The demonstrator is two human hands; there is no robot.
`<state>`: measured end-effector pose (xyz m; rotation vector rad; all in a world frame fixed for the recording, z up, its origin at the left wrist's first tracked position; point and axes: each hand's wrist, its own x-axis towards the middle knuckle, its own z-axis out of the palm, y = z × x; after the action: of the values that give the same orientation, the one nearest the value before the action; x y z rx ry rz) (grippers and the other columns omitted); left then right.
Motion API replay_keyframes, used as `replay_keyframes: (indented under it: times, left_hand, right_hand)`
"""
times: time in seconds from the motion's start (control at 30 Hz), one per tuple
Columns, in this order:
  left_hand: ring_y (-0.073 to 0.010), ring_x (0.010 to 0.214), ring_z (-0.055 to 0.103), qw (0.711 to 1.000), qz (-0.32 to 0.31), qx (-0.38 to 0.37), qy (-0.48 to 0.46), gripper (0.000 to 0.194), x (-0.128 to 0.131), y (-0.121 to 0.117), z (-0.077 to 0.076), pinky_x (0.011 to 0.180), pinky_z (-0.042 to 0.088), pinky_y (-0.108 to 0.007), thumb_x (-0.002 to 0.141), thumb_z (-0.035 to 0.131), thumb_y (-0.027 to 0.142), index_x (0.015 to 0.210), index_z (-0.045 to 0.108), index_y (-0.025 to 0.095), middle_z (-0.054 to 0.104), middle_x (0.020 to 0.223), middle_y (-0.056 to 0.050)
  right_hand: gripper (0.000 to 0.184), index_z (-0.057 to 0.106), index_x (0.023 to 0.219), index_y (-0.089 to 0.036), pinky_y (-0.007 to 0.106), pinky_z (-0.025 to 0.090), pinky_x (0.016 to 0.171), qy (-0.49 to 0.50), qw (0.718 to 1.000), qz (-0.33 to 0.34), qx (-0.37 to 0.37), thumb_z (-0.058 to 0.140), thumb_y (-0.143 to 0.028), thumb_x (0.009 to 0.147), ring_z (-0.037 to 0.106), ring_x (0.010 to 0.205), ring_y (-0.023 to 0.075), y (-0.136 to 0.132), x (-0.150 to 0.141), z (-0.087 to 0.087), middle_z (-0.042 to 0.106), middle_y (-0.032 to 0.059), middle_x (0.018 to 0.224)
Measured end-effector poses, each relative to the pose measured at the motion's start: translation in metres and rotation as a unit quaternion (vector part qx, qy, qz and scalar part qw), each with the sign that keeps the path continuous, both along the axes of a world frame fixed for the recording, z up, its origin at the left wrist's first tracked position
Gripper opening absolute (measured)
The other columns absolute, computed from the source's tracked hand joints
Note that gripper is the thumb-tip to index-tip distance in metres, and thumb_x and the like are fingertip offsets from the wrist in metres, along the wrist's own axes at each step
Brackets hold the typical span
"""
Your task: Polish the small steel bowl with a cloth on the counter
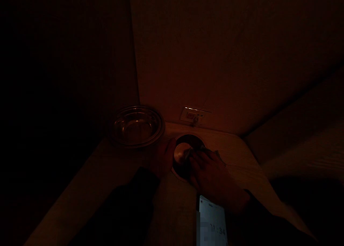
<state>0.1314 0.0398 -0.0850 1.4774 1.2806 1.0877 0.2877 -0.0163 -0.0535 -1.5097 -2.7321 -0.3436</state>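
Phone: lit screen (213, 221) at the bottom edge, right of centre, lying on the worktop (169, 213); part of the display is blurred out.
Right hand (211, 170): right of centre, reaching over the bowl's right side, fingers together and bent inward; too dark to tell whether they grip or only press.
Left hand (162, 158): just left of the bowl, against its side, thumb near the rim; whether it grips or merely steadies cannot be told.
Round bowl (182, 154): centre of the frame, on the worktop between both hands, a pale round patch inside.
Cloth-like piece (221, 158): dim, showing beyond the right hand's knuckles; its material is unclear.
Progress: handling of the round bowl looks underway, with neither hand clear of it; how much of its inside has been dealt with cannot be judged.
Metal basin (138, 129): left of centre, farther back, untouched; whether finished with or waiting is not shown.
Wall socket (195, 115): beyond the bowl, above centre.
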Motion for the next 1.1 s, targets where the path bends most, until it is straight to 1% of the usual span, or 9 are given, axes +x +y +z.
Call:
replay_keyframes:
  times: [0.1, 0.23, 0.4, 0.53, 0.73, 0.87, 0.97, 1.03, 1.1]
  left_hand:
    - [-0.0168, 0.076, 0.063, 0.999, -0.028, -0.016, -0.03, 0.04, 0.0, 0.0, 0.0, 0.072, 0.048, -0.026, 0.088, 0.033, 0.04, 0.082, 0.065, 0.017, 0.071, 0.079, -0.004]
    - [-0.0181, 0.075, 0.063, 1.0, 0.005, -0.016, -0.005, 0.039, 0.0, -0.001, 0.001, 0.072, 0.047, -0.028, 0.088, 0.035, 0.041, 0.082, 0.065, 0.018, 0.071, 0.079, -0.005]
    - [-0.0181, 0.071, 0.063, 1.0, -0.002, -0.01, 0.001, 0.04, 0.0, -0.001, 0.003, 0.068, 0.047, -0.027, 0.088, 0.036, 0.041, 0.077, 0.065, 0.017, 0.07, 0.073, -0.004]
    - [-0.0182, 0.072, 0.064, 1.0, -0.007, -0.008, -0.006, 0.04, -0.001, -0.001, 0.003, 0.067, 0.047, -0.026, 0.088, 0.036, 0.04, 0.08, 0.067, 0.017, 0.072, 0.076, -0.005]
    - [-0.0188, 0.077, 0.065, 0.999, -0.013, -0.032, -0.013, 0.04, 0.0, -0.001, 0.004, 0.075, 0.048, -0.028, 0.088, 0.035, 0.041, 0.086, 0.068, 0.018, 0.073, 0.081, -0.005]
    - [-0.0185, 0.086, 0.065, 1.0, -0.016, -0.013, -0.019, 0.038, 0.0, 0.001, 0.0, 0.081, 0.047, -0.027, 0.089, 0.035, 0.038, 0.096, 0.067, 0.019, 0.072, 0.094, -0.005]
    - [-0.0193, 0.084, 0.065, 1.0, -0.013, -0.012, -0.008, 0.04, -0.001, 0.001, -0.004, 0.08, 0.048, -0.029, 0.088, 0.035, 0.04, 0.094, 0.067, 0.017, 0.072, 0.091, -0.007]
    - [-0.0204, 0.084, 0.065, 1.0, -0.006, -0.022, -0.005, 0.041, -0.001, 0.001, -0.005, 0.08, 0.048, -0.031, 0.088, 0.035, 0.042, 0.092, 0.067, 0.016, 0.072, 0.089, -0.008]
    - [-0.0211, 0.087, 0.065, 0.999, -0.007, -0.027, -0.014, 0.042, -0.001, 0.001, -0.005, 0.08, 0.049, -0.031, 0.088, 0.036, 0.043, 0.094, 0.067, 0.015, 0.072, 0.094, -0.009]
  right_hand:
    - [0.035, 0.058, 0.116, -0.005, 0.043, 0.036, 0.094, 0.009, 1.0, 0.002, 0.003, 0.046, -0.023, 0.088, 0.051, 0.11, 0.0281, 0.002, -0.001, 0.0, 0.06, 0.0167, 0.119]
    - [0.036, 0.058, 0.115, -0.005, 0.044, 0.036, 0.094, 0.009, 1.0, 0.004, 0.003, 0.048, -0.025, 0.088, 0.05, 0.112, 0.0288, 0.005, -0.002, 0.002, 0.058, 0.0183, 0.123]
    - [0.033, 0.06, 0.112, -0.006, 0.043, 0.036, 0.094, 0.006, 1.0, -0.006, -0.005, 0.047, -0.024, 0.087, 0.052, 0.108, 0.0283, 0.0, -0.001, 0.001, 0.061, 0.0167, 0.117]
    - [0.037, 0.057, 0.117, -0.004, 0.045, 0.034, 0.096, 0.009, 1.0, -0.008, 0.001, 0.047, -0.024, 0.088, 0.049, 0.114, 0.0295, 0.003, -0.001, 0.0, 0.056, 0.0185, 0.125]
    - [0.032, 0.06, 0.112, -0.007, 0.044, 0.036, 0.095, 0.016, 1.0, -0.002, -0.004, 0.048, -0.024, 0.087, 0.053, 0.109, 0.0275, -0.003, 0.002, -0.001, 0.061, 0.0167, 0.118]
    - [0.035, 0.057, 0.117, -0.007, 0.044, 0.036, 0.095, 0.025, 1.0, -0.003, 0.012, 0.048, -0.024, 0.087, 0.051, 0.113, 0.0273, 0.003, 0.0, -0.002, 0.058, 0.017, 0.123]
    - [0.037, 0.057, 0.118, -0.007, 0.045, 0.035, 0.095, 0.02, 1.0, -0.007, 0.009, 0.047, -0.026, 0.088, 0.049, 0.115, 0.0281, 0.009, -0.003, 0.0, 0.054, 0.0174, 0.128]
    - [0.036, 0.059, 0.115, -0.007, 0.045, 0.035, 0.096, 0.016, 1.0, -0.006, -0.002, 0.048, -0.027, 0.088, 0.05, 0.114, 0.0281, 0.008, -0.002, 0.002, 0.056, 0.0173, 0.125]
    - [0.033, 0.06, 0.113, -0.007, 0.044, 0.035, 0.096, 0.013, 1.0, -0.007, -0.014, 0.048, -0.025, 0.087, 0.051, 0.111, 0.0275, 0.003, 0.0, 0.002, 0.059, 0.0168, 0.122]
